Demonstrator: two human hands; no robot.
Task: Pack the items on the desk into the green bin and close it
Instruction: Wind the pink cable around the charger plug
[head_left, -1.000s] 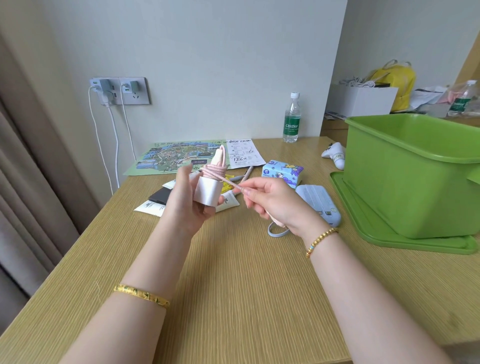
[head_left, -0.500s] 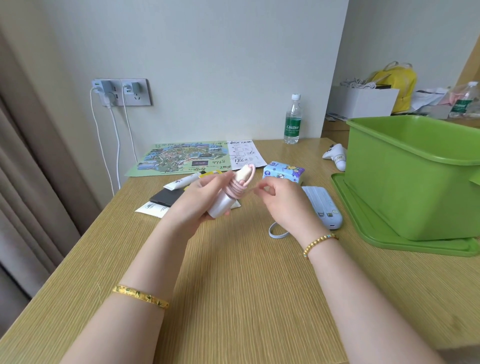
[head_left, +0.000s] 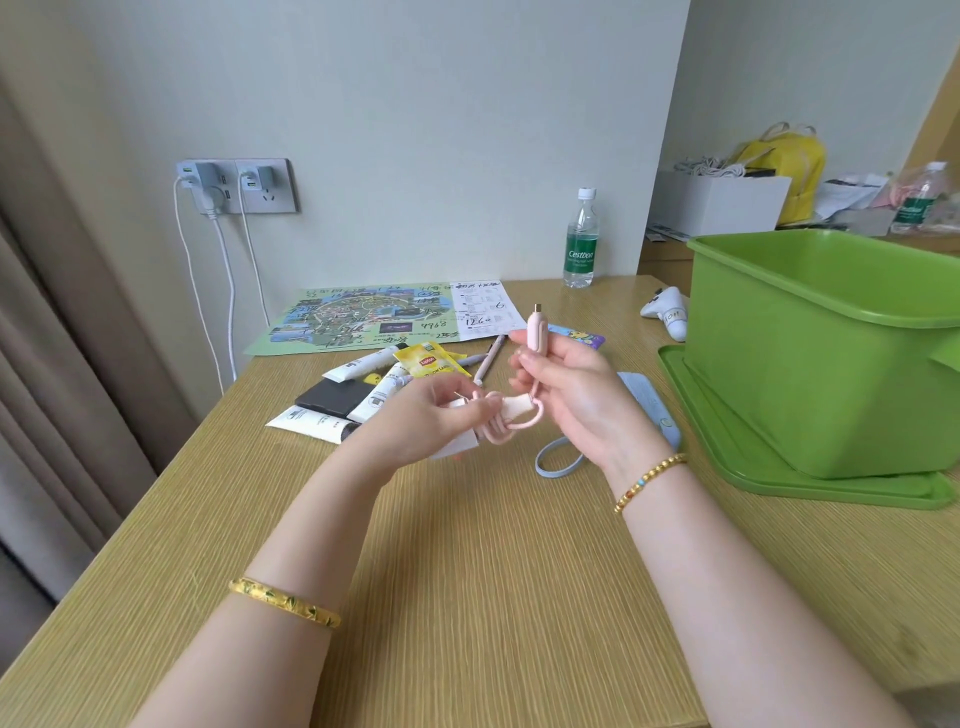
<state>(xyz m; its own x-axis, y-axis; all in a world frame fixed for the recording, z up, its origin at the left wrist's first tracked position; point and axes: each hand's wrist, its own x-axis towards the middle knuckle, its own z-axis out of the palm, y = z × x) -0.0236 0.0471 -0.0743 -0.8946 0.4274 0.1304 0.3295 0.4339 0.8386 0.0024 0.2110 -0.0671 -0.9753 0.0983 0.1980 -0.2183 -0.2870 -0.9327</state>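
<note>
The green bin (head_left: 826, 364) sits on the right side of the desk (head_left: 467, 571), open on top, and it stands on its flat green lid (head_left: 769, 467). In front of the person, above the desk, both hands hold a pink cable (head_left: 511, 421). The left hand (head_left: 431, 415) is turned palm up and its fingers curl round a white charger (head_left: 506, 408) with the cable wound on it. The right hand (head_left: 566, 389) is raised a bit higher and pinches the pink plug end (head_left: 537, 332), which points up. A loop of cable hangs between the two hands.

Behind the hands lie white tubes (head_left: 363, 364), a black card (head_left: 332, 397), a pen (head_left: 488, 358) and a yellow tea bag (head_left: 428, 361) that says "Lipton". A blue power bank (head_left: 649, 405) lies just beside the lid. A water bottle (head_left: 581, 244) by the wall says "Cestbon". A colourful map (head_left: 363, 317) lies flat near it, with "1260" written by hand on its white part.
</note>
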